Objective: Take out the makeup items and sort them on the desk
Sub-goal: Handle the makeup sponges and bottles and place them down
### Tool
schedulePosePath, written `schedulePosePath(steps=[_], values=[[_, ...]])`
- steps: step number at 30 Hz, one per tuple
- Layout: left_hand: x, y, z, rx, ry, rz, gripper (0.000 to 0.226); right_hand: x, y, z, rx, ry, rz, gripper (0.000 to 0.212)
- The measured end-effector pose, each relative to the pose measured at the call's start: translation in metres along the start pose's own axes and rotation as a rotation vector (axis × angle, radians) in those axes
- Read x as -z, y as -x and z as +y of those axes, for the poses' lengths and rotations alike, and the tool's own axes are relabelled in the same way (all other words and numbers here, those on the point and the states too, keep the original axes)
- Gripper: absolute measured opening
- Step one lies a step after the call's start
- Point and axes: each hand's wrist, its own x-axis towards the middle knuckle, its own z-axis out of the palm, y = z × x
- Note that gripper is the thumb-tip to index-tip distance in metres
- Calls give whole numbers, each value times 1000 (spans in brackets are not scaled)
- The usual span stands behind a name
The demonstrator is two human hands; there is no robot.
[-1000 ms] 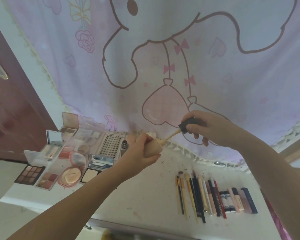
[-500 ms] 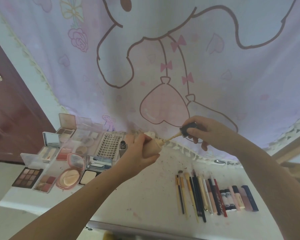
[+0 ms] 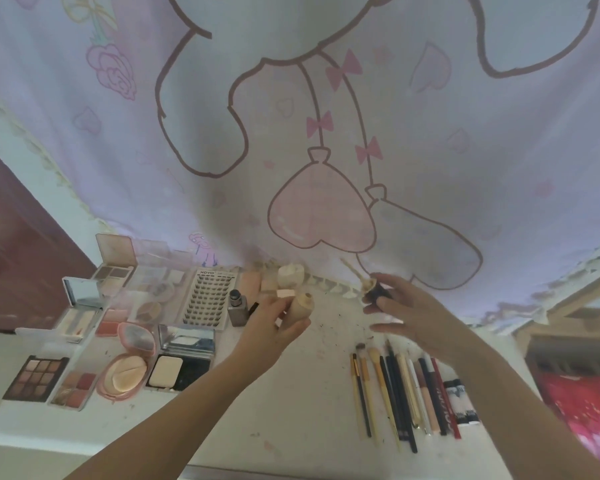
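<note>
My left hand grips a beige foundation bottle with its neck uncovered, held above the white desk. My right hand holds the bottle's dark cap, whose thin applicator wand points up and to the left, clear of the bottle. Open palettes and compacts are grouped on the left of the desk. A row of brushes, pencils and tubes lies on the right.
A lash tray, a small grey bottle and a pale beige bottle stand at the back of the desk. A pink cartoon curtain hangs behind. A dark red door is at left, red fabric at right.
The wand was at the bottle's mouth; my right hand has pulled the cap and wand out and away to the right. The bottle is now lower in my left hand.
</note>
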Motion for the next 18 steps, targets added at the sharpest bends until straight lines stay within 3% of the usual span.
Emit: schedulePosePath(steps=[3,7,12,18], values=[[-20,-15,-10,65,-57,-7,26,-15,-11,60,-80,-143,43,29],[-43,-32,-20,169,-78,-41,28,-37,-37,102,-101,-72,142,16],[-63,-50,-32,283,-45,95,35,-49,-84,116,29,416,347,29],[-75,-68,-47,302,-25,139,28,-61,-134,129,62,519,349,24]])
